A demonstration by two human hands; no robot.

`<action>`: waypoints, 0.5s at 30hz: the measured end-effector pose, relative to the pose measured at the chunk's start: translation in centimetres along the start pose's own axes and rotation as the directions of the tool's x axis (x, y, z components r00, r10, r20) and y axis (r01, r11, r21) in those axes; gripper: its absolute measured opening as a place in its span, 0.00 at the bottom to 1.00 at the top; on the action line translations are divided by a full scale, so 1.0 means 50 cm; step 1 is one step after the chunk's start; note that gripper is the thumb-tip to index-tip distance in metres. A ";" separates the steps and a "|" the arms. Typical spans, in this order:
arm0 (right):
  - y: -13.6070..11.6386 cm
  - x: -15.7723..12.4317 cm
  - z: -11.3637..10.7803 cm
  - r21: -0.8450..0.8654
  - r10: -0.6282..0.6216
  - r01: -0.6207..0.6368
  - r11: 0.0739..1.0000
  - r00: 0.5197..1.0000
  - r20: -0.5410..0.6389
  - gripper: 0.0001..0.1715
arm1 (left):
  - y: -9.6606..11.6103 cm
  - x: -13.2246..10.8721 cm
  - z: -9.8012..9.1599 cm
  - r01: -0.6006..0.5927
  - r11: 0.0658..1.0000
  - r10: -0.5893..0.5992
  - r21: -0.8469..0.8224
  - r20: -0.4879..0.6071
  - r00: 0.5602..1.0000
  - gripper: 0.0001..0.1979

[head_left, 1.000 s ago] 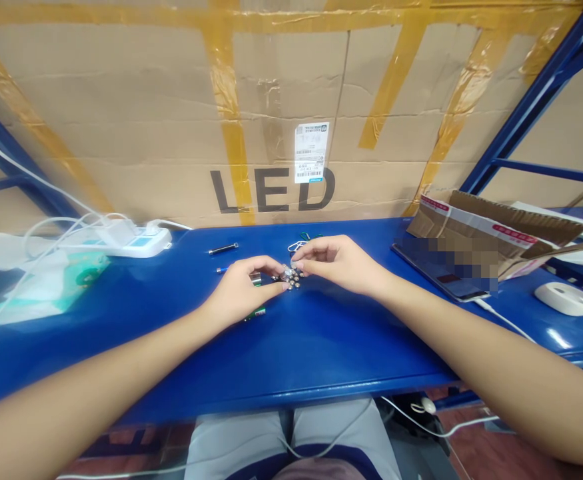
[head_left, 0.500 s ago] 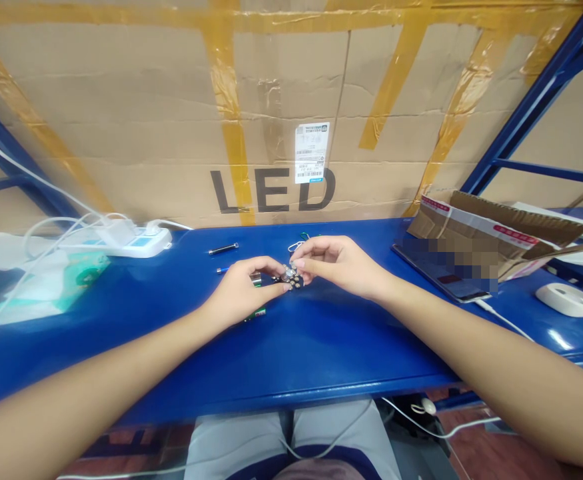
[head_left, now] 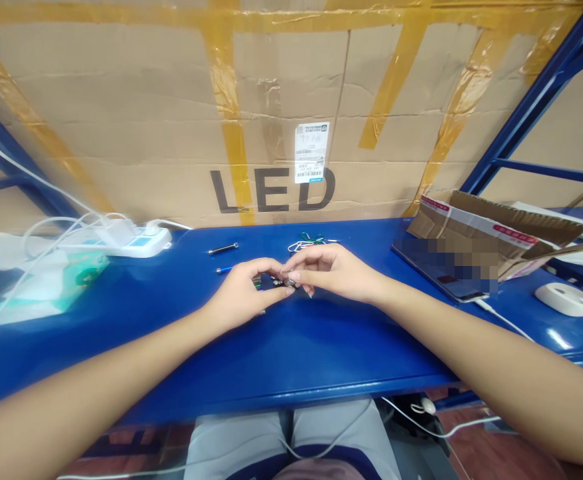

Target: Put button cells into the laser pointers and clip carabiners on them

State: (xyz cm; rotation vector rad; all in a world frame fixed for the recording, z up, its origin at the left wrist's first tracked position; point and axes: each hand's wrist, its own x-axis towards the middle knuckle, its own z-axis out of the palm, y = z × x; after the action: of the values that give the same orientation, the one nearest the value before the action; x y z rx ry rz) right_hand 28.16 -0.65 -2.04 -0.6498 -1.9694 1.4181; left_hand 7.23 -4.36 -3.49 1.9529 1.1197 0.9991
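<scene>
My left hand is closed in a pinch, thumb and forefinger on a small shiny object with dark and metallic parts. Most of that piece is hidden by my fingers, and its exact kind cannot be made out. From the other side my right hand also pinches it, the fingertips of both hands meeting. Just behind my right hand lie white and green wire loops. Beyond my left hand are a thin black stick-like item and the tip of a blue one.
The blue table backs onto a big taped carton. A white power strip and a green-white packet stand left. Right are a phone against an opened small box, and a white mouse.
My right hand has shifted slightly left and down, its fingers now covering more of the small object. More of the wire loops behind it shows. My left hand has barely moved.
</scene>
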 end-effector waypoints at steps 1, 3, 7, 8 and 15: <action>0.000 0.001 0.000 -0.001 -0.001 0.001 1.000 1.000 -0.010 0.16 | -0.001 0.000 0.000 -0.001 1.000 0.001 -0.007 -0.002 1.000 0.11; -0.001 0.003 -0.005 -0.031 -0.010 0.007 1.000 0.997 -0.077 0.17 | -0.002 0.000 0.000 -0.001 1.000 0.001 -0.011 -0.008 1.000 0.11; 0.003 0.010 -0.035 -0.289 -0.018 -0.072 0.955 0.955 -0.297 0.13 | 0.001 0.001 0.002 0.011 1.000 -0.010 0.025 -0.034 0.999 0.10; 0.007 0.012 -0.045 -0.375 -0.017 -0.119 0.919 0.940 -0.340 0.12 | 0.002 0.001 0.003 0.015 0.999 -0.013 0.036 -0.043 0.999 0.10; 0.056 0.023 -0.092 -0.683 -0.113 -0.225 0.695 0.904 -0.412 0.14 | 0.006 0.003 0.002 0.046 0.997 -0.042 0.055 -0.059 0.997 0.10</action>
State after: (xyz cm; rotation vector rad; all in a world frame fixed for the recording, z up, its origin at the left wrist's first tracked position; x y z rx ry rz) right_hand 30.79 3.97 -3.44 -1.2584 -2.0993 0.3839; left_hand 7.49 -4.37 -3.28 1.9463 1.2303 1.0164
